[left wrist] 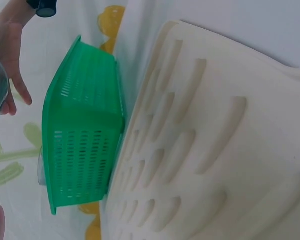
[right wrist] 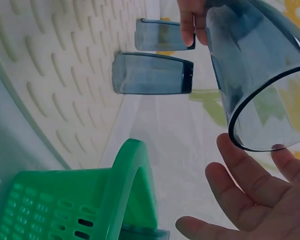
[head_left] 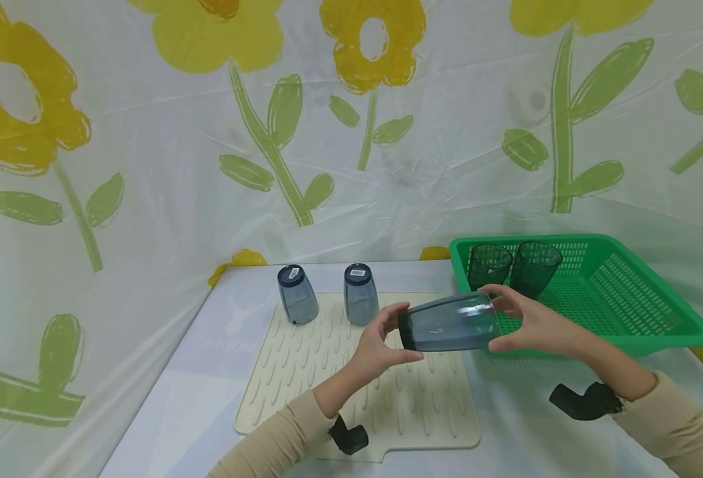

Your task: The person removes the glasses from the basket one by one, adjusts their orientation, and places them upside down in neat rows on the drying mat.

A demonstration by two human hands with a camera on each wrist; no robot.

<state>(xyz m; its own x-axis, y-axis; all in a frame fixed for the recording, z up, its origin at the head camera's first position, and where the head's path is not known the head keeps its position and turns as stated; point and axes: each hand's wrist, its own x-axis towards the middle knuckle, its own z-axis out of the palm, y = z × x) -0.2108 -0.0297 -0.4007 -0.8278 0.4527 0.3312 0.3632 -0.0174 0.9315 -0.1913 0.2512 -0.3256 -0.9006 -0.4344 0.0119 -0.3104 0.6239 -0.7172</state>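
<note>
Head view: a blue-grey glass tumbler [head_left: 449,322] was held nearly horizontal above the cream ridged draining mat [head_left: 357,398], its base to the left and its open rim to the right. The left hand [head_left: 375,342] was clamped round the base, thumb below and fingers above. The right hand [head_left: 527,325] was at the rim, its fingers spread apart and only slightly bent, one fingertip at the glass edge.

Two matching tumblers, a left one [head_left: 299,302] and a right one [head_left: 360,302], stood inverted at the mat's far edge. Each upturned base bore a white label [head_left: 294,272], its print too small to read. Faint lettering [head_left: 232,346] on the white tabletop [head_left: 178,411] was likewise illegible. Two dark glasses [head_left: 536,262] stood in the green perforated plastic basket [head_left: 646,292], near its left end.
</note>
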